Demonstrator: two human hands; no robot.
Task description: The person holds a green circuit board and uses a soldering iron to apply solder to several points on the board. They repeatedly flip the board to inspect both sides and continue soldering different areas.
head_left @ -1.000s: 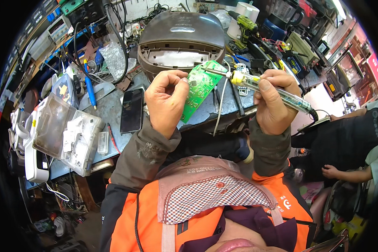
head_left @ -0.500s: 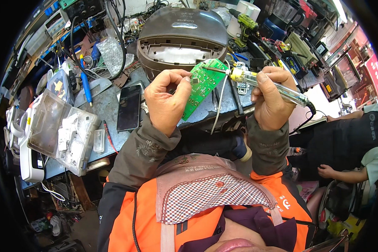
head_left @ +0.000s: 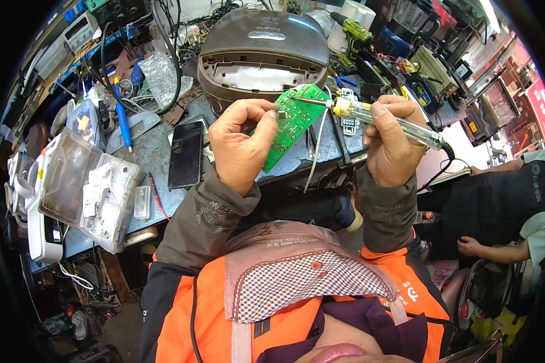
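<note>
Where left grip [head_left: 242, 145] seemingly pinches, the board [head_left: 295, 121] juts rightward

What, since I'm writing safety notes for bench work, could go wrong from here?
If the soldering iron is hot, a slip of the right hand might burn the left hand, whose fingers pinch the board's edge near the tip.
The green circuit board is held up by that one hand, so it could twist and let the tip mark neighbouring parts.
The pale cable hanging beyond the iron might get scorched.
</note>
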